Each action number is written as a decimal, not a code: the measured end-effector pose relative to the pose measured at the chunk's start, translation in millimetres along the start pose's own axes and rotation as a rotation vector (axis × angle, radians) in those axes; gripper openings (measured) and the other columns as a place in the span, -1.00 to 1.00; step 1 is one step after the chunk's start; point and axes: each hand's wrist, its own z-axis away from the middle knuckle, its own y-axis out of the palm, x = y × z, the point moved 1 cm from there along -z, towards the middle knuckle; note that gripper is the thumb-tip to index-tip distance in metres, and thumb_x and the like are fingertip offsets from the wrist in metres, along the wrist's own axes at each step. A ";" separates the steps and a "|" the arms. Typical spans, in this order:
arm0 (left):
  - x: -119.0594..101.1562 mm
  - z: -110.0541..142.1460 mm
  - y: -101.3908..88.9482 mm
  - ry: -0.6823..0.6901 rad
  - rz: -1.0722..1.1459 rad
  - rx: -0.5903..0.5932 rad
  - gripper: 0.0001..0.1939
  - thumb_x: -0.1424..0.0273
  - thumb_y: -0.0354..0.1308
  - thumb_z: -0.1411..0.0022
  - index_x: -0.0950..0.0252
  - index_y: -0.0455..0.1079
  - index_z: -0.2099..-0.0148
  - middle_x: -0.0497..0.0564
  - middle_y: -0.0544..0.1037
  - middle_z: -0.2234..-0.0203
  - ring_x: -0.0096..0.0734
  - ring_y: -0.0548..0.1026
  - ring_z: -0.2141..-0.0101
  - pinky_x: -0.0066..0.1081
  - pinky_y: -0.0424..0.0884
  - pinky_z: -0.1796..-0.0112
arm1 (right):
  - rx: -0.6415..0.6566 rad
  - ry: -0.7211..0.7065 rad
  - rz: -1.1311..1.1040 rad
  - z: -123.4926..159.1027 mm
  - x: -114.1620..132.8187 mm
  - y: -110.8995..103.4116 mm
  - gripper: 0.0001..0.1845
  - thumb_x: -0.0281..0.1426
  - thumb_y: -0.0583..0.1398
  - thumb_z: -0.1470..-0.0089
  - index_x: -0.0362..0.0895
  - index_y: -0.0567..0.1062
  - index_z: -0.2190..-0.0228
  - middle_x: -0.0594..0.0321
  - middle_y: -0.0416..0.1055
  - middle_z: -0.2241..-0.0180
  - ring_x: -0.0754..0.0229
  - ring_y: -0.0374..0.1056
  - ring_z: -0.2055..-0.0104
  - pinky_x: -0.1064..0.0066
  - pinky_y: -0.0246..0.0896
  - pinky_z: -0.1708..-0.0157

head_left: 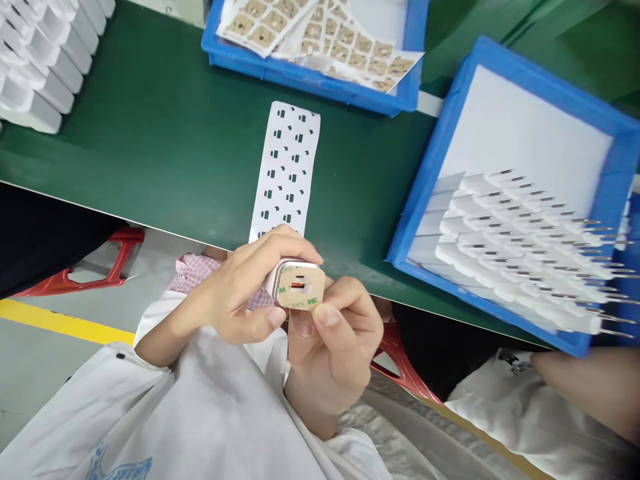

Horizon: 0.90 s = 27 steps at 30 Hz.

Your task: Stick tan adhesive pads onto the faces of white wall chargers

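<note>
My left hand (245,293) is closed round a small white plastic housing (273,281), held in front of the table's near edge. Its end face points up at me and bears a tan adhesive sticker (314,280) printed with green "3M 300L" marks. Two slots show through the sticker. My right hand (337,340) has its thumb and fingertips pinched at the sticker's lower right corner. Just beyond my hands, a white backing sheet (287,160) with rows of small dark cutouts lies on the green table (190,133).
A blue tray (310,77) at the back holds sheets of tan stickers. On the right, another blue tray (423,180) holds rows of white parts (510,253) with metal prongs. White housings (45,60) stand at the far left. Red stools (117,263) and people flank me.
</note>
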 end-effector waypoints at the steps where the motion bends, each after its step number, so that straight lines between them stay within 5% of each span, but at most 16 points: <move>1: 0.1 0.1 0.2 -0.002 -0.008 0.000 -0.53 -0.04 0.08 -0.34 0.20 0.29 -0.07 0.02 0.44 0.21 -0.32 0.41 0.29 -0.28 0.46 0.28 | -0.007 0.000 0.017 0.0 0.1 0.2 -0.66 -0.29 0.27 -0.18 -0.05 0.28 0.54 0.44 0.13 0.67 0.31 0.01 0.63 0.43 -0.05 0.60; 11: -0.9 0.3 0.0 -0.018 -0.012 0.017 -0.52 -0.05 0.07 -0.35 0.20 0.28 -0.07 0.02 0.44 0.21 -0.31 0.44 0.28 -0.24 0.49 0.25 | -0.017 -0.025 0.060 -1.7 0.7 0.3 -0.65 -0.28 0.29 -0.16 -0.05 0.29 0.55 0.45 0.11 0.69 0.32 -0.03 0.65 0.43 -0.14 0.62; 27: 2.5 -2.7 0.4 0.029 -0.015 -0.002 -0.60 0.03 0.07 -0.38 0.21 0.29 -0.06 0.02 0.44 0.23 -0.33 0.43 0.28 -0.31 0.46 0.29 | -0.009 -0.043 0.043 -2.1 -2.5 -1.5 -0.70 -0.33 0.28 -0.19 -0.05 0.34 0.53 0.46 0.12 0.68 0.32 0.00 0.63 0.42 0.02 0.57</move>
